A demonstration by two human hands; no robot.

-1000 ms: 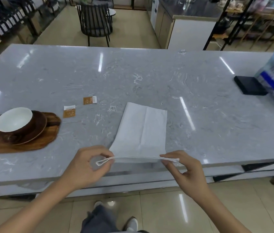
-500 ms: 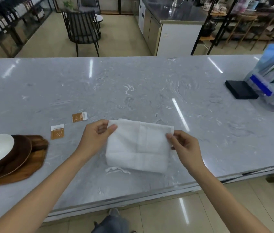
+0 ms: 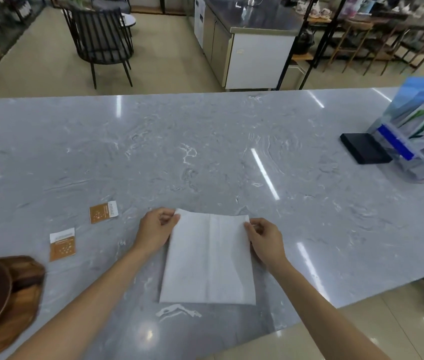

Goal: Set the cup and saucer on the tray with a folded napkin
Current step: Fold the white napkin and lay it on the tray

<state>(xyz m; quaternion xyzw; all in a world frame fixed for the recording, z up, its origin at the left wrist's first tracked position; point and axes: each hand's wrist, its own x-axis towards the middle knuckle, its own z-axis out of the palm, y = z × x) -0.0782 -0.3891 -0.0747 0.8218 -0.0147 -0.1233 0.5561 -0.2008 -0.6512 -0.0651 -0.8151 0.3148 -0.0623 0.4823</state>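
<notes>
Napkin mid-fold, tray waiting at lower left

Left hand (image 3: 155,231) and right hand (image 3: 265,240) each pinch a far corner of the napkin (image 3: 208,261), lying flat at lower centre, long axis toward the viewer; the tray (image 3: 27,276) lies nearer the left hand.

- Left hand (image 3: 155,231) and right hand (image 3: 265,240): bare, no rings, watch or gloves.
- Both forearms bare; no sleeves in view.

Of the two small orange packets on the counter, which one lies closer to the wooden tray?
The nearer orange packet, with its white strip along the top edge; the other packet lies farther from the wooden tray, beside the left hand.
</notes>
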